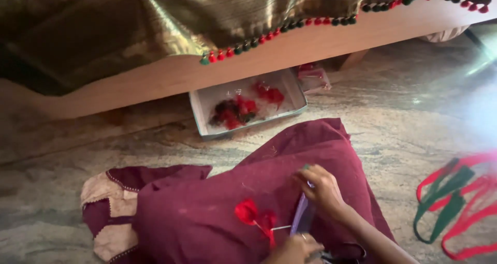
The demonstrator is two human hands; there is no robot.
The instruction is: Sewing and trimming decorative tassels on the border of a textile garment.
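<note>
On the maroon cloth (217, 212) spread over the lap, the right hand (322, 190) pinches the top of a purple strip (301, 217), keeping it taut. The left hand (294, 248), low in view, closes around its lower end beside red thread tufts (253, 215); the grip itself is unclear. A tray (207, 101) of tufts sits ahead, within reach.

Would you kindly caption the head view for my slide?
Two hands work red thread tassels on maroon cloth near a small cardboard box.
</note>
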